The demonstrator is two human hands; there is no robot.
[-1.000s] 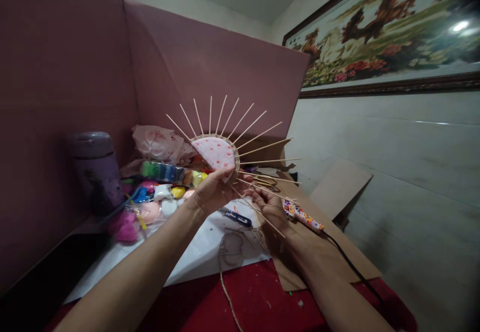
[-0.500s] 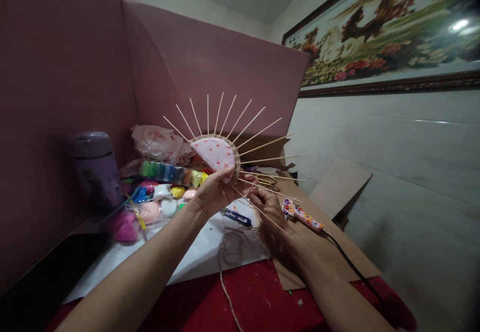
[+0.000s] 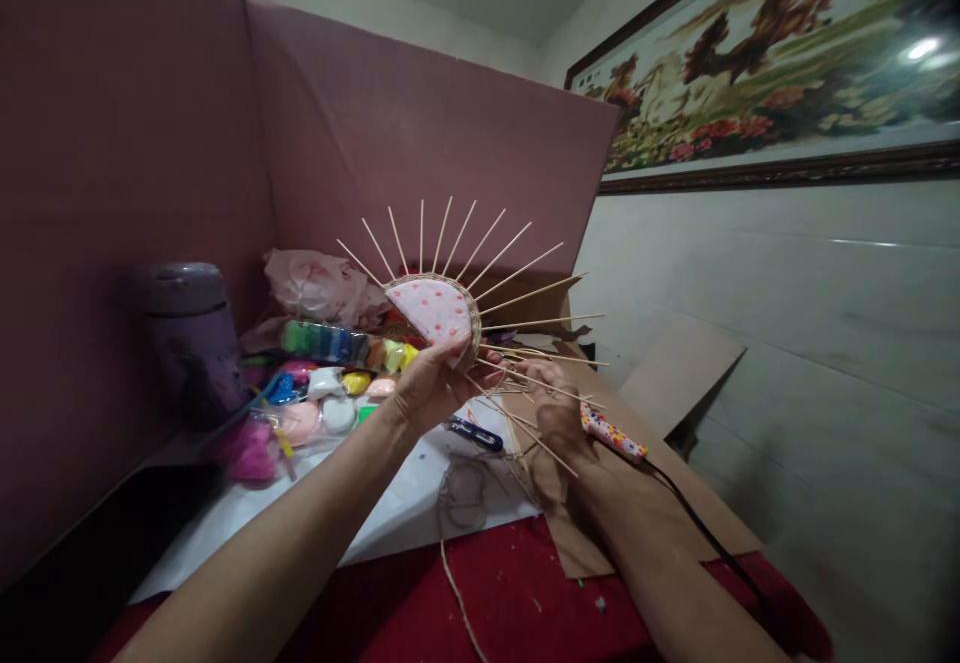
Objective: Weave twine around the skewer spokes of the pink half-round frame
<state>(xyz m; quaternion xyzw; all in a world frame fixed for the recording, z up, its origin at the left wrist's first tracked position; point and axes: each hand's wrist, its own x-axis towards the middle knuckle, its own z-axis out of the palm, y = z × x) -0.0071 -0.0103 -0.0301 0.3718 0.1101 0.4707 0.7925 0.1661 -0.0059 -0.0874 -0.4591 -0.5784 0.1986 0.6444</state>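
Note:
My left hand [image 3: 431, 378] grips a half-round piece [image 3: 433, 308], pink-white with red dots and edged with woven twine [image 3: 474, 318]. Thin wooden sticks [image 3: 491, 283] fan out from its curved edge. Closed fingers of my right hand [image 3: 559, 408] are at the lower sticks, to the right of the piece; whatever they pinch is hidden and blurred. Below the hands, a loose coil of twine [image 3: 461, 498] lies on white paper, its tail running over the red cloth. A blue-handled cutter [image 3: 474, 433] rests just above the coil.
A flower-patterned glue gun [image 3: 615, 435] with a black cord lies on brown cardboard [image 3: 675, 503], partly behind my right hand. Packets of coloured clay [image 3: 300, 423], a purple flask [image 3: 191, 343] and a crumpled plastic bag [image 3: 319, 288] stand left. Pink boards [image 3: 420, 123] rise behind.
My right hand has shifted slightly right and up along the lower sticks, covering more of the glue gun. The half-round piece has dipped a little in my left hand's grip.

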